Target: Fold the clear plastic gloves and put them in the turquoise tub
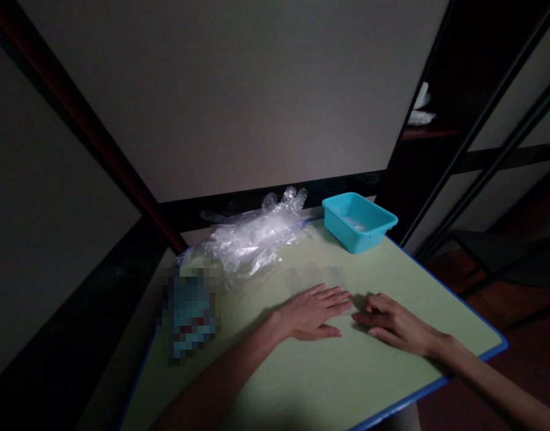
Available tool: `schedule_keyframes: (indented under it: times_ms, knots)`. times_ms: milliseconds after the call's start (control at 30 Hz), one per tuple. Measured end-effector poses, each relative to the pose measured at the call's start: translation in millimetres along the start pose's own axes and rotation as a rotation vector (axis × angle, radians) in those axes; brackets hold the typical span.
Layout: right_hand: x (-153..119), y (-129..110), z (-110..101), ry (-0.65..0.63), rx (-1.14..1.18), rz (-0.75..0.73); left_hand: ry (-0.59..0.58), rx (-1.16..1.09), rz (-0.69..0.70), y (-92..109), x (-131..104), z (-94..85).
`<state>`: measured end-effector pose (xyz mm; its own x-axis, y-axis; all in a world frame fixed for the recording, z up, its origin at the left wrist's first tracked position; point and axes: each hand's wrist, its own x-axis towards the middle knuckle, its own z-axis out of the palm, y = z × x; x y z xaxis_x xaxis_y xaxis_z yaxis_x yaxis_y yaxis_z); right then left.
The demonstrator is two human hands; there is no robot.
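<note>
My left hand (pixel 317 312) lies flat, palm down, with its fingers spread over the lower part of a thin clear plastic piece (pixel 313 276) on the pale green table (pixel 284 383). To its right, my right hand (pixel 389 323) rests on its side near the plastic's right edge, the index finger extended and the other fingers partly curled. Nothing can be seen in it. A crumpled heap of clear plastic gloves (pixel 257 236) is at the table's back left.
A turquoise basin (pixel 358 224) with something clear inside stands at the back right. A blurred-out teal package (pixel 192 317) lies at the left edge. Behind the table rises a pale panel (pixel 257 96); a dark chair (pixel 504 257) is at the right.
</note>
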<state>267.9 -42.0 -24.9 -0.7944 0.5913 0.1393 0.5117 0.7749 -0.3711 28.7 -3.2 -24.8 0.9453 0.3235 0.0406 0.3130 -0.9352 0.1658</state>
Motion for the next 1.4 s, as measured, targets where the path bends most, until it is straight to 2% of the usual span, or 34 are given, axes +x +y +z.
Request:
schedule_keyframes:
  times_ms: [400,667,833,967,1200,1400]
  knots:
    - [-2,-2,2,0.042,-0.032,-0.007,-0.011,-0.022,-0.016,0,0,-2.3]
    - [-2,0,3,0.020,-0.047,0.003,-0.001,-0.037,-0.048,-6,-10,-6.8]
    - [-3,-1,4,0.020,-0.066,0.017,0.006,-0.041,-0.065,-3,-15,-12.2]
    - [-4,-1,4,0.023,-0.065,0.021,0.004,-0.043,-0.162,0,-38,-15.0]
    - [1,-1,4,0.023,-0.123,-0.010,0.158,-0.129,-0.412,8,-94,-6.2]
    - [5,-3,4,-0.015,-0.158,-0.028,0.216,-0.168,-0.445,10,-102,-3.3]
